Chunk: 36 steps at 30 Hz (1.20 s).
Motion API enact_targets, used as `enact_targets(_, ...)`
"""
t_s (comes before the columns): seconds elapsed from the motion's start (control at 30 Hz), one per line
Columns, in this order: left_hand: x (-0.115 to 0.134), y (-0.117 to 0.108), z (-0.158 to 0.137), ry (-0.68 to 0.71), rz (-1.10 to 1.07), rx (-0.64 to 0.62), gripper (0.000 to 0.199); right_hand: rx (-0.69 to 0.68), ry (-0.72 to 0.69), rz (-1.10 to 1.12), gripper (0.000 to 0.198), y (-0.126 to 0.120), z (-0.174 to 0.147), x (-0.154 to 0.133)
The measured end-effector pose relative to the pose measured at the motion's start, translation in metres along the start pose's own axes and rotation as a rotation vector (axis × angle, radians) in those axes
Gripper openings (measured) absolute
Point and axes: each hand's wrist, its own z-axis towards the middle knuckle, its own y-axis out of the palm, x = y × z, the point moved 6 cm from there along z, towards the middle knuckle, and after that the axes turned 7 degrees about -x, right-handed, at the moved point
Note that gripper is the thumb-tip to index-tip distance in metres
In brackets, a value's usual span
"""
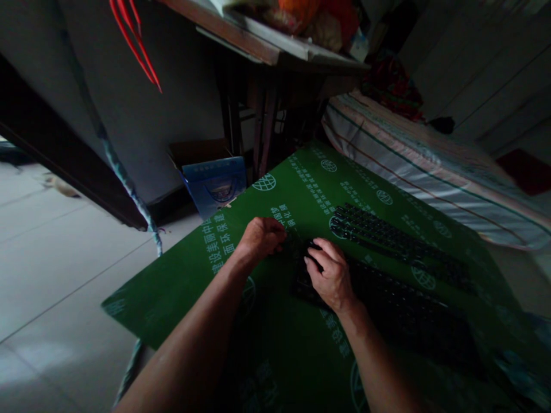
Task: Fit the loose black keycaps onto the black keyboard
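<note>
A black keyboard [404, 307] lies slantwise on a green printed board [185, 298], its details dark. My right hand [330, 274] is at the keyboard's left end, fingers curled over its corner and thumb bent toward them. Just left of that corner, above the board, my left hand [261, 236] is closed with fingertips pinched together. Whatever is in that pinch is too small and dark to make out. Behind the keyboard, black keycaps [387, 235] lie in several long rows on the board.
A blue picture bag [217, 183] stands by the board's far left edge. Beyond is a wooden table [267, 51] bearing clutter, with red cord [140, 49] hanging to its left. A bed [408, 155] borders the right side. A wrapped pole [123, 178] leans at left.
</note>
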Motion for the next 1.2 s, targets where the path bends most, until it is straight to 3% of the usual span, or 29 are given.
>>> enact_targets(0.5, 0.003, 0.002, -0.002, 0.005, 0.033, -0.009, 0.015, 0.049, 0.044, 0.07, 0.019, -0.003, 0.001, 0.002)
enact_targets(0.67, 0.008, 0.01, -0.005, 0.037, 0.107, -0.093, 0.013, 0.026, 0.075, 0.049, 0.015, 0.001, 0.004, 0.003)
enact_targets(0.77, 0.013, 0.017, -0.007, 0.092, 0.149, -0.151, 0.014, -0.011, 0.113, -0.025, 0.012, 0.001, 0.008, 0.0)
enact_targets(1.0, 0.011, 0.021, 0.01, 0.054, 0.246, -0.203, 0.027, -0.237, 0.101, -0.303, 0.007, 0.002, 0.027, -0.003)
enact_targets(1.13, 0.02, 0.021, 0.006, 0.046, 0.225, -0.182, 0.031, -0.306, 0.09, -0.343, 0.007, 0.0, 0.029, -0.004)
enact_targets(1.2, 0.024, 0.021, 0.004, 0.07, 0.316, -0.159, 0.033, -0.314, 0.086, -0.342, 0.008, -0.001, 0.029, -0.005)
